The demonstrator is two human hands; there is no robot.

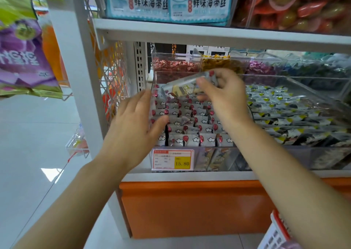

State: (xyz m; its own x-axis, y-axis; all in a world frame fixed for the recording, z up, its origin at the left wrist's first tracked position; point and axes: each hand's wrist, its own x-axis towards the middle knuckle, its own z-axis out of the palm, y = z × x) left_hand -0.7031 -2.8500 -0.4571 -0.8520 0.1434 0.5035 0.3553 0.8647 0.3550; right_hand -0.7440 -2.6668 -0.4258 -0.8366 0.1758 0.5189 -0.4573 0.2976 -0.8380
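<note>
A clear plastic bin on the lower shelf holds rows of small silver snack packets with red dots and white clouds. My right hand is raised over the bin and pinches one such silver packet between thumb and fingers. My left hand is at the bin's left wall, fingers straight and spread, its thumb lying over the packets near the left side.
A price tag reading 15.80 is on the bin's front. A neighbouring bin holds dark-and-yellow packets. Candy bins stand behind. An upper shelf carries seaweed packs. A red-rimmed white basket is at the lower right.
</note>
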